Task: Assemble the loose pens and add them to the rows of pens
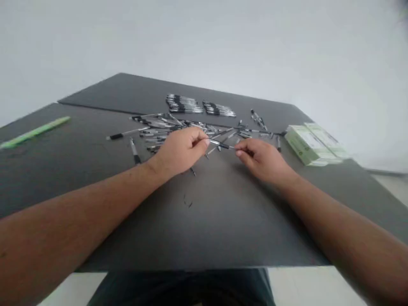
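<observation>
Both of my hands reach over a dark table [204, 221] and hold one black-and-silver pen [222, 145] between them. My left hand [180, 151] is closed in a pinch on the pen's left end. My right hand [263, 159] pinches its right end. Just beyond the hands lies a loose heap of pens and pen parts [178, 127]. Two tidy rows of pens [199, 106] lie farther back.
Light green boxes [314, 144] sit at the right of the table. A green pen-like stick [35, 132] lies at the far left. A few small dark bits [188, 202] lie near the table's middle. A pale wall stands behind.
</observation>
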A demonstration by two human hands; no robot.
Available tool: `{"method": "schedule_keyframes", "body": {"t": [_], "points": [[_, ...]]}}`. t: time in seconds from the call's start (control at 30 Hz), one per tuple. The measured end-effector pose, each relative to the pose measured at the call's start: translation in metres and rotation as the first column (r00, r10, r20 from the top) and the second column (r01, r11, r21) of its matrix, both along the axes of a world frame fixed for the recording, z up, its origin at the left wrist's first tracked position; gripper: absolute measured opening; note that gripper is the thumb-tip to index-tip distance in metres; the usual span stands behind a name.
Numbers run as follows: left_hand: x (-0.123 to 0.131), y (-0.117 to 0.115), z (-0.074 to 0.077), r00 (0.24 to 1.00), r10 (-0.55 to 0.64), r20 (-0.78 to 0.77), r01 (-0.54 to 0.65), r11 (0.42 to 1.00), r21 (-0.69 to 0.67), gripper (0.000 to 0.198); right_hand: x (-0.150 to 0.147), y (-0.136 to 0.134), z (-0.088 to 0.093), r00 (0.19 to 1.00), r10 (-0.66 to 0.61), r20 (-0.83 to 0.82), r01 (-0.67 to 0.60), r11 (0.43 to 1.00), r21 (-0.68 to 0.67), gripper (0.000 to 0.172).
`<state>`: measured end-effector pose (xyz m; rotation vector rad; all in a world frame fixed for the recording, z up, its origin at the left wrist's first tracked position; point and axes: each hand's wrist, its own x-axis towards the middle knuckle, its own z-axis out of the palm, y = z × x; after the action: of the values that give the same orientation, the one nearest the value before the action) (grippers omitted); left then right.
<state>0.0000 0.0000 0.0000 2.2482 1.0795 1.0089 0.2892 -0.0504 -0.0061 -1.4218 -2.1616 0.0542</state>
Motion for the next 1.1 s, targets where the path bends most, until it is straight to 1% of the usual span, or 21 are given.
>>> {"method": "schedule_keyframes", "body": {"t": [0.07,0.13,0.2,0.27,0.3,0.37,0.47,0.6,0.7,0.8,0.87,0.97,1.1], "points": [[0.001,-0.004,-0.001,1.000,-0.008,0.006,0.008,1.000,-0.001,0.020,0.012,0.004,0.004,0.996,-0.080,0.027,0.079,0.997,0.004,0.022],[0.002,-0.006,-0.003,1.000,-0.020,0.008,0.020,1.000,0.008,0.018,0.021,0.013,0.008,0.985,-0.162,0.066,0.162,0.987,0.006,0.022],[0.003,-0.006,-0.005,0.999,-0.037,0.002,0.037,0.999,0.025,0.017,0.028,0.031,0.014,0.962,-0.244,0.121,0.245,0.970,0.004,0.024],[0.003,-0.006,-0.007,0.999,-0.051,-0.004,0.052,0.998,0.047,0.017,0.032,0.055,0.021,0.932,-0.309,0.189,0.314,0.949,0.002,0.026],[0.003,-0.005,-0.007,0.998,-0.056,-0.005,0.056,0.997,0.059,0.016,0.032,0.069,0.024,0.918,-0.319,0.234,0.330,0.944,-0.011,0.026],[0.003,-0.005,-0.008,0.998,-0.062,-0.003,0.062,0.995,0.079,0.016,0.030,0.100,0.029,0.888,-0.295,0.354,0.326,0.945,-0.031,0.025],[0.004,-0.006,-0.007,0.998,-0.070,-0.007,0.071,0.993,0.089,0.016,0.022,0.143,0.030,0.821,-0.289,0.492,0.348,0.937,-0.031,0.031],[0.004,-0.008,-0.004,0.995,-0.069,-0.067,0.075,0.993,0.090,0.019,0.009,0.185,0.021,0.801,-0.274,0.532,0.348,0.937,-0.042,0.034],[0.005,-0.007,-0.003,0.992,-0.074,-0.106,0.084,0.992,0.091,0.019,0.003,0.204,0.011,0.795,-0.245,0.555,0.336,0.939,-0.067,0.032],[0.005,-0.007,-0.003,0.989,-0.081,-0.122,0.093,0.991,0.096,0.021,0.003,0.219,0.006,0.783,-0.246,0.571,0.347,0.935,-0.073,0.030],[0.005,-0.007,-0.003,0.987,-0.087,-0.134,0.101,0.990,0.100,0.022,0.003,0.227,0.005,0.774,-0.263,0.576,0.361,0.931,-0.060,0.031],[0.005,-0.008,-0.002,0.984,-0.086,-0.156,0.102,0.990,0.101,0.021,0.003,0.237,0.005,0.767,-0.281,0.577,0.369,0.929,-0.038,0.038],[0.005,-0.009,-0.001,0.981,-0.083,-0.177,0.100,0.991,0.091,0.024,-0.001,0.245,0.004,0.763,-0.289,0.578,0.375,0.927,-0.032,0.032]]}}
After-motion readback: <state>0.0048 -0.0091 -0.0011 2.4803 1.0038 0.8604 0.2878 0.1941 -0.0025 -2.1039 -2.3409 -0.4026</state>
